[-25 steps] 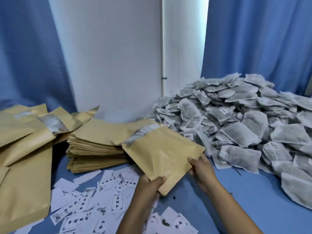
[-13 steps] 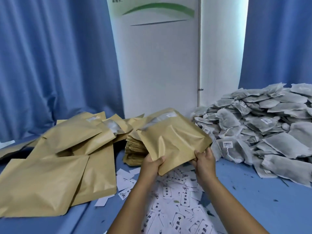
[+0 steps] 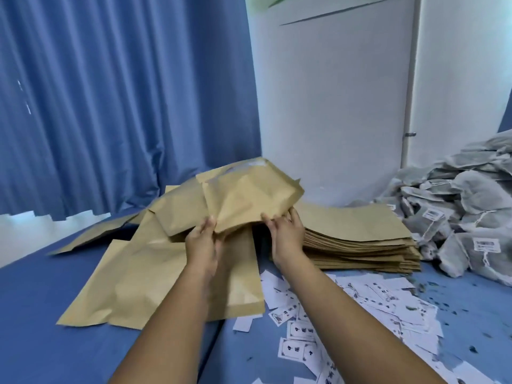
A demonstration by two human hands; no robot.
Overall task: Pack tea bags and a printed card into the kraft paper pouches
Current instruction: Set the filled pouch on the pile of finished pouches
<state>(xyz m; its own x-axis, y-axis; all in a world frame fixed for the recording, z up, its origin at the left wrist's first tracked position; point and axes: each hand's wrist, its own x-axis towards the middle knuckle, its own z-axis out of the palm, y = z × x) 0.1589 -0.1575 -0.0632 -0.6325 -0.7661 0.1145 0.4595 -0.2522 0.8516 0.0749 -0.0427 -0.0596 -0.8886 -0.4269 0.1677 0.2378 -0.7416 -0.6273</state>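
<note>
Pouch [image 3: 249, 198], bulging as if filled, is now travelling leftward over the loose pile [image 3: 155, 259] at frame centre; I'm gripping it with left hand [image 3: 202, 242] and right hand [image 3: 288, 231], probably setting it down finished.

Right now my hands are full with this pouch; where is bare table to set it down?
Bare blue table lies left of the loose kraft pouches. A smaller patch sits between the printed cards and tea bag heap. The middle is crowded: stacked pouches, cards.
</note>
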